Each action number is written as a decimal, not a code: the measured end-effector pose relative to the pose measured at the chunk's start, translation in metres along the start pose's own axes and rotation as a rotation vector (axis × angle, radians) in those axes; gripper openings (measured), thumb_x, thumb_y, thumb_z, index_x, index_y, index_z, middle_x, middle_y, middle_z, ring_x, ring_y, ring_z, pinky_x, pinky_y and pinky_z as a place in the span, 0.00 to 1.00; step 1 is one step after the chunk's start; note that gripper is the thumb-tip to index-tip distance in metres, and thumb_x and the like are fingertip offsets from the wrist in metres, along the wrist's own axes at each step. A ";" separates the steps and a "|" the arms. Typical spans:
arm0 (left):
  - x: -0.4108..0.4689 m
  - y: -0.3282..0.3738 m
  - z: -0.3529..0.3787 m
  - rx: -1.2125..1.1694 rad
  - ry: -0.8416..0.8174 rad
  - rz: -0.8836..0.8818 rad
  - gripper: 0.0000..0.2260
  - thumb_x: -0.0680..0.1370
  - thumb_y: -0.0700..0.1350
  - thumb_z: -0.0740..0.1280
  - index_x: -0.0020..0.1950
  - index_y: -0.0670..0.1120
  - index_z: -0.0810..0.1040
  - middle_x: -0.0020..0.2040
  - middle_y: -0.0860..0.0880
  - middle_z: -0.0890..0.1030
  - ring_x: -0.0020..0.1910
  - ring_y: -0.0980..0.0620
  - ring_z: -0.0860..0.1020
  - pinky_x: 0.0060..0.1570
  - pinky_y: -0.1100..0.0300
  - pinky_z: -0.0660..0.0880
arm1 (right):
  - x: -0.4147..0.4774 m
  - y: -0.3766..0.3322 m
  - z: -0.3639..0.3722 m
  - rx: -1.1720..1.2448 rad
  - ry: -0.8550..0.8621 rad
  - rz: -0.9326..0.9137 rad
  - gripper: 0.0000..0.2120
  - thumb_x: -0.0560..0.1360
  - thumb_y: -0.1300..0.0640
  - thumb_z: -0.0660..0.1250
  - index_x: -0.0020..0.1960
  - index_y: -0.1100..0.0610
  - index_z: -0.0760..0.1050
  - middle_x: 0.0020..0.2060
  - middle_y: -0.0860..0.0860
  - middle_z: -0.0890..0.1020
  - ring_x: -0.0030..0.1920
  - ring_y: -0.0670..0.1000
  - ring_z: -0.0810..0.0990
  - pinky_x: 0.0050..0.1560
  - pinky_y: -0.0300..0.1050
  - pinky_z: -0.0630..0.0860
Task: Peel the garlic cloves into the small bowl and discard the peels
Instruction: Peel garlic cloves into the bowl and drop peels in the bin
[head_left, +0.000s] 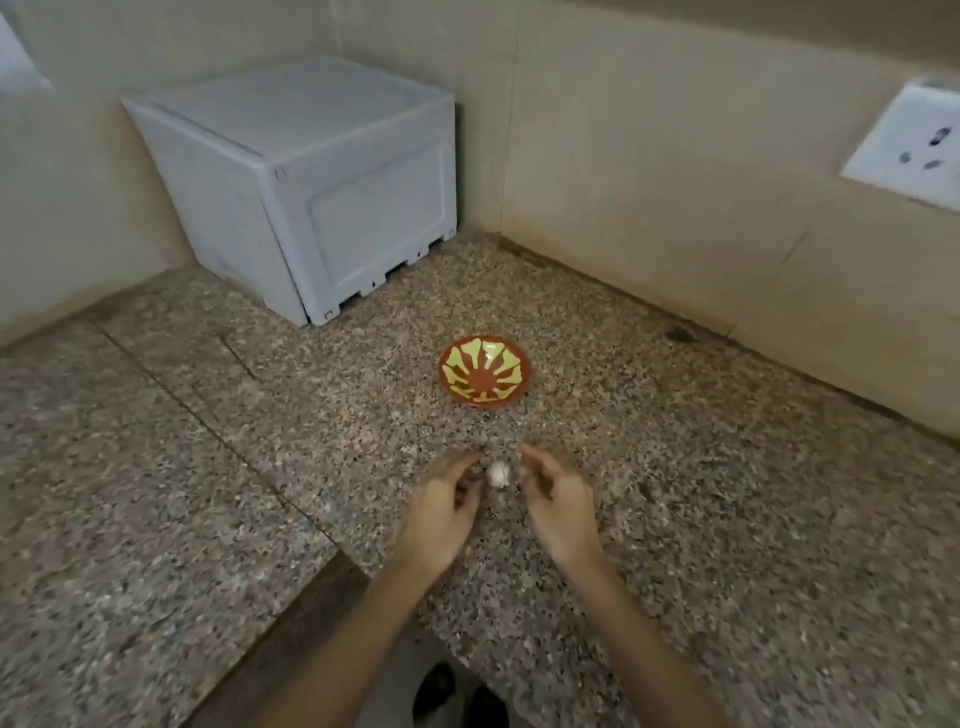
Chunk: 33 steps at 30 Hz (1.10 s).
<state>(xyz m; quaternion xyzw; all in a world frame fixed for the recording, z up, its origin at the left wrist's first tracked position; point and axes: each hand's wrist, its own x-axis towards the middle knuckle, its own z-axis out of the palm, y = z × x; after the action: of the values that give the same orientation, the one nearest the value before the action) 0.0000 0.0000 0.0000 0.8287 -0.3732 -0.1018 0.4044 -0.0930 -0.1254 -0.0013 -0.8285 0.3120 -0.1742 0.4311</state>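
White garlic clove (497, 474), axis blurred, sat lower centre between left hand (441, 512) and right hand (562, 512); either grip's hold: cannot tell.

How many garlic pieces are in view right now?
1. The garlic is between the left hand and the right hand, on the near side of the small bowl. A pale speck beside the right hand is too blurred to call; more may be hidden.
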 end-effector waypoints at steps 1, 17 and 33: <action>0.005 -0.003 0.005 -0.026 -0.004 -0.026 0.18 0.78 0.38 0.67 0.67 0.46 0.75 0.65 0.49 0.76 0.45 0.64 0.77 0.48 0.81 0.68 | 0.005 0.001 0.001 -0.012 -0.002 0.011 0.17 0.80 0.63 0.64 0.67 0.53 0.76 0.60 0.49 0.82 0.46 0.35 0.77 0.46 0.19 0.67; 0.019 -0.014 0.013 -0.186 -0.023 0.076 0.18 0.70 0.36 0.75 0.59 0.46 0.82 0.55 0.53 0.82 0.53 0.60 0.78 0.57 0.64 0.75 | -0.008 0.000 0.001 0.183 0.092 0.076 0.09 0.73 0.63 0.74 0.53 0.54 0.84 0.48 0.45 0.85 0.47 0.39 0.84 0.51 0.35 0.80; 0.013 -0.007 0.012 -0.299 -0.041 0.017 0.15 0.73 0.38 0.73 0.59 0.48 0.80 0.55 0.55 0.82 0.54 0.61 0.79 0.58 0.63 0.76 | -0.006 -0.010 -0.003 0.072 0.064 0.074 0.10 0.72 0.57 0.76 0.53 0.56 0.84 0.46 0.46 0.85 0.43 0.39 0.84 0.48 0.36 0.81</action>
<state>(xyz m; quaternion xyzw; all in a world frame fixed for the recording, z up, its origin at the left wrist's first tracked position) 0.0072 -0.0130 -0.0115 0.7538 -0.3693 -0.1698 0.5163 -0.0956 -0.1194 0.0085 -0.7942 0.3498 -0.1956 0.4568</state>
